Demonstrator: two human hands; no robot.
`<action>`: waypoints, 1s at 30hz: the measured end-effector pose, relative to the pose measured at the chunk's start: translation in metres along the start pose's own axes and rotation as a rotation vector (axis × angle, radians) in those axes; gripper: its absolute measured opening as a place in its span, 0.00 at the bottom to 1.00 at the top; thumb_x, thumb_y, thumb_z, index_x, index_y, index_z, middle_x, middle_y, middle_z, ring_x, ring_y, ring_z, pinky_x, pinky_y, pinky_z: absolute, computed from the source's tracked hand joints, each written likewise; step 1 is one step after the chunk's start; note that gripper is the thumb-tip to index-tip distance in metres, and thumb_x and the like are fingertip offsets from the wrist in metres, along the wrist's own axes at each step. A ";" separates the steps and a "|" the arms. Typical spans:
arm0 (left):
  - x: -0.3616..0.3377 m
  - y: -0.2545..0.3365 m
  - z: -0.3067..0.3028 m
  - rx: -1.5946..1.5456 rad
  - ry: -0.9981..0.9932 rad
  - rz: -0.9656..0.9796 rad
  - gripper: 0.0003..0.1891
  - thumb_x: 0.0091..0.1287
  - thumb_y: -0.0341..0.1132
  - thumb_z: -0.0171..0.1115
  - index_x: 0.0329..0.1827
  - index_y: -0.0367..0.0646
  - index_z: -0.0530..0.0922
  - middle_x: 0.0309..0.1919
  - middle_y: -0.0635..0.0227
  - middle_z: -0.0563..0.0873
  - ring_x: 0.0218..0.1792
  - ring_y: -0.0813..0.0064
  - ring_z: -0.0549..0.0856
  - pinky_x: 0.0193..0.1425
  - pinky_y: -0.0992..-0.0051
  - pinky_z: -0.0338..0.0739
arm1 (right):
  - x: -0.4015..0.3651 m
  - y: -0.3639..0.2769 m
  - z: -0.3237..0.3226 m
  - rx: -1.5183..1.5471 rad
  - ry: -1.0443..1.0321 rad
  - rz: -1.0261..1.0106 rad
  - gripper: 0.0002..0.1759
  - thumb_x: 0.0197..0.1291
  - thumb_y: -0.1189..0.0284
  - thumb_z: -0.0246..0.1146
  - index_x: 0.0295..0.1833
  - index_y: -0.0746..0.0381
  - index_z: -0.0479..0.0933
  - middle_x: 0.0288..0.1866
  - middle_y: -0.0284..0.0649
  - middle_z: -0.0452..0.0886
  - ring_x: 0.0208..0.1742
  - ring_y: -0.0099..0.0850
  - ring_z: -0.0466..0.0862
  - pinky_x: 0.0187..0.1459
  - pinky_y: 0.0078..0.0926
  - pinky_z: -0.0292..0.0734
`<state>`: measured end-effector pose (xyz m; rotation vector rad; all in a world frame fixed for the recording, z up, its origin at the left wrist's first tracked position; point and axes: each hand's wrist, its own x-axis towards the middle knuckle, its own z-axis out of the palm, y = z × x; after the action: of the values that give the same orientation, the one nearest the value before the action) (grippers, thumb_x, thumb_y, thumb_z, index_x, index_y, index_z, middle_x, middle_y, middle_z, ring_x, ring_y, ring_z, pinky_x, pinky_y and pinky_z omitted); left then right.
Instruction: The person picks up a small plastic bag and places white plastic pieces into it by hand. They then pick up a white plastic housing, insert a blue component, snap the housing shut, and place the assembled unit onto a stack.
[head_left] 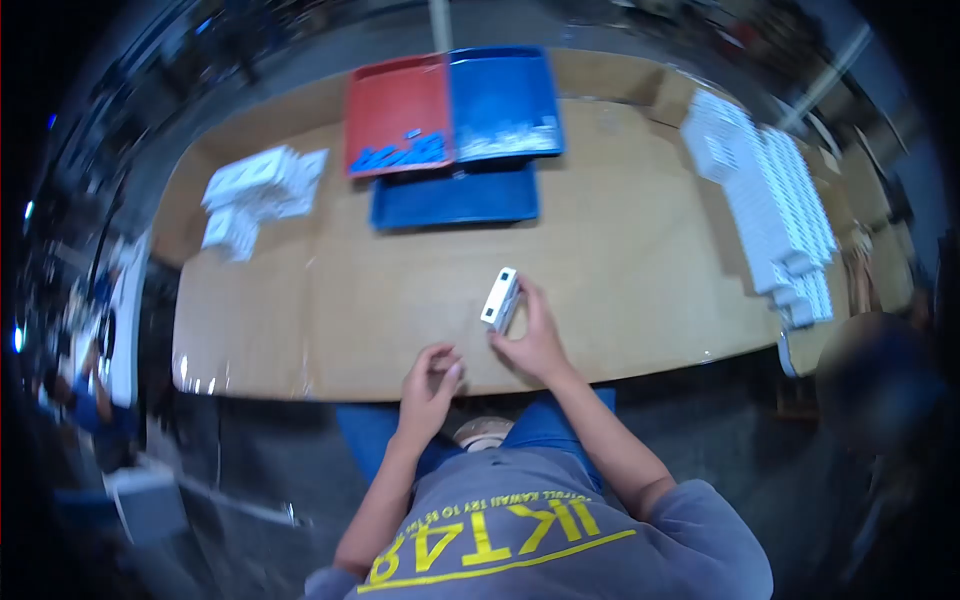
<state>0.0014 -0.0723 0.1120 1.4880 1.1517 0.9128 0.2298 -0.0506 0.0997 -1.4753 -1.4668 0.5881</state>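
A small white block-shaped part [500,296] with two dark square spots stands tilted over the cardboard-covered table [380,290]. My right hand [534,336] grips it from the right side, thumb near its lower end and fingers near its upper end. To the lower left, my left hand [432,384] is held near the table's front edge, apart from the part. Its fingers are curled but spaced from the thumb, with nothing seen between them.
A red tray [398,100] with blue pieces and a blue tray [500,90] with clear pieces rest behind another blue tray [455,198]. White parts [250,178] lie at the left; stacked white parts [765,200] line the right. A person [95,405] is at far left.
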 end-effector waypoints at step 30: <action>0.066 -0.029 0.137 0.596 -0.091 0.439 0.23 0.68 0.37 0.70 0.64 0.40 0.78 0.64 0.54 0.77 0.69 0.51 0.73 0.77 0.52 0.61 | 0.135 0.288 -0.344 -0.335 1.020 0.449 0.58 0.45 0.64 0.86 0.78 0.64 0.59 0.70 0.58 0.72 0.70 0.56 0.75 0.72 0.49 0.72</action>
<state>0.1417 -0.0427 0.0542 2.3095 1.0999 0.8075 0.6882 0.0276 0.0427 -1.9532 -0.4383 -0.2010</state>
